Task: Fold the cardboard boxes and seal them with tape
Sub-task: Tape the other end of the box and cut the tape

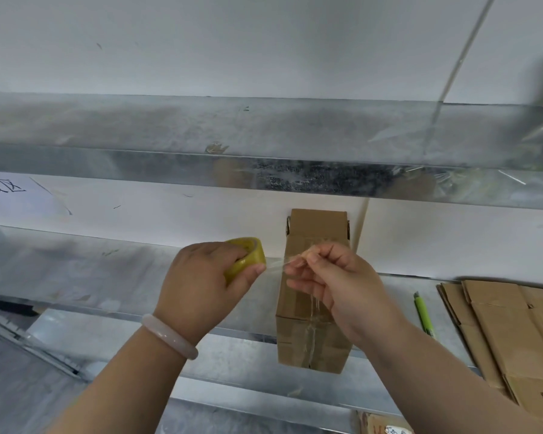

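Note:
A small folded cardboard box (314, 339) lies on the metal shelf (107, 277), its long side running away from me, with clear tape along its top seam. My left hand (201, 283) grips a yellowish roll of clear tape (248, 256) just left of the box. My right hand (333, 283) hovers over the box and pinches the loose end of the tape. A short strip of clear tape (276, 266) stretches between the roll and my right fingers.
A stack of flat cardboard boxes (514, 333) lies at the right on the shelf. A green pen-like tool (423, 314) lies between that stack and the box. A second metal shelf (264, 136) runs above. The white wall stands behind.

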Motion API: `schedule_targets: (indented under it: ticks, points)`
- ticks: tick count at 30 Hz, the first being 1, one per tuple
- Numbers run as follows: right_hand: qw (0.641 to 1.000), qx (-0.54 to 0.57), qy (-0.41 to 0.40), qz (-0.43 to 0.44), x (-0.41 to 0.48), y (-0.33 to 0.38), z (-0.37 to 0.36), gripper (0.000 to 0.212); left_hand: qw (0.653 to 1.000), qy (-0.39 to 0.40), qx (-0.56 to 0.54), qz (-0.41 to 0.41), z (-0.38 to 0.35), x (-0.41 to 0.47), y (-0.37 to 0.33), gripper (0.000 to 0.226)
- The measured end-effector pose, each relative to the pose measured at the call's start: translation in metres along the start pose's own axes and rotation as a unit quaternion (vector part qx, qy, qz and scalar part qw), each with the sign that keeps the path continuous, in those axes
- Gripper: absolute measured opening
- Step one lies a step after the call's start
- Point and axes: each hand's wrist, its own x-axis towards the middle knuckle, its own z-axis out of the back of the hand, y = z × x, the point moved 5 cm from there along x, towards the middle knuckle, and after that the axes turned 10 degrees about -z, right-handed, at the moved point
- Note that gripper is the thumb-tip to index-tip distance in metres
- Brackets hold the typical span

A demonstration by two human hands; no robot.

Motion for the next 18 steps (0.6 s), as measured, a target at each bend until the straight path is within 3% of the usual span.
schedule_targets:
  ticks: [2, 5, 9, 12, 14, 16, 18]
  points:
    - [0.997, 0.062, 0.010, -0.049, 0.000, 0.003, 0.000, 0.017, 1.000, 0.006, 0.003, -0.020, 0.003, 0.002, -0.004, 0.045]
    - [0.998, 0.022, 0.007, -0.051, -0.002, 0.010, 0.001, 0.007, 0.999, 0.008, 0.015, -0.028, 0.006, 0.005, -0.010, 0.047]
    - [0.976, -0.215, -0.047, -0.009, -0.005, 0.016, 0.009, 0.028, 0.997, 0.029, 0.042, -0.052, 0.005, 0.008, -0.016, 0.047]
    - [0.903, -0.422, -0.058, 0.061, -0.009, 0.023, 0.009, 0.011, 0.997, 0.036, 0.040, -0.063, 0.006, 0.005, -0.015, 0.047]
    - [0.876, -0.471, -0.057, 0.089, -0.012, 0.026, 0.009, 0.009, 0.997, 0.036, 0.026, -0.062, 0.007, 0.003, -0.012, 0.050]
    - [0.895, -0.434, -0.054, 0.087, -0.011, 0.023, 0.012, 0.010, 0.997, 0.038, 0.006, -0.067, 0.008, 0.003, -0.013, 0.053]
    - [0.939, -0.336, -0.049, 0.049, -0.013, 0.020, 0.014, 0.010, 0.996, 0.037, -0.016, -0.076, 0.010, 0.003, -0.013, 0.053]
